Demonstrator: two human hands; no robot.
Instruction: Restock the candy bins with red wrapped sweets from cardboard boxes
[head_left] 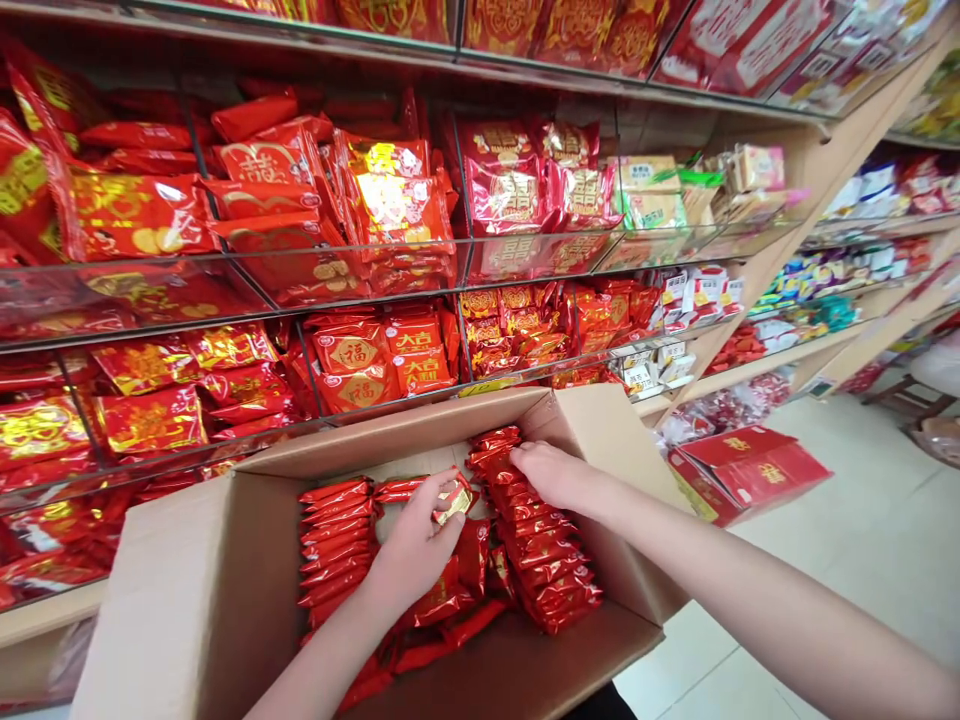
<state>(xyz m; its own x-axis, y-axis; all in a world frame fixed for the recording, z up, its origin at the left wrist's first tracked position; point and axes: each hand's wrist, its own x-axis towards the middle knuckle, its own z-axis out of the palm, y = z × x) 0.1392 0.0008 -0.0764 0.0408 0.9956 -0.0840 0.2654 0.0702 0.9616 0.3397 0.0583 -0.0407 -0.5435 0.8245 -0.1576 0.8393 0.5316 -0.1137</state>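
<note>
An open cardboard box (187,590) stands in front of me, holding rows of small red foil packets (334,545). My left hand (416,545) is inside the box, fingers pinched on a red and gold packet (452,500). My right hand (547,475) reaches in from the right. Its fingers curl over the top of the right-hand row of packets (544,560), and whether it grips one I cannot tell.
Glass-fronted shelves (225,300) behind the box hold several red and gold snack bags. Red boxes (750,470) sit on a low shelf at right. A tiled floor (862,540) runs off to the right, past more shelving (847,300).
</note>
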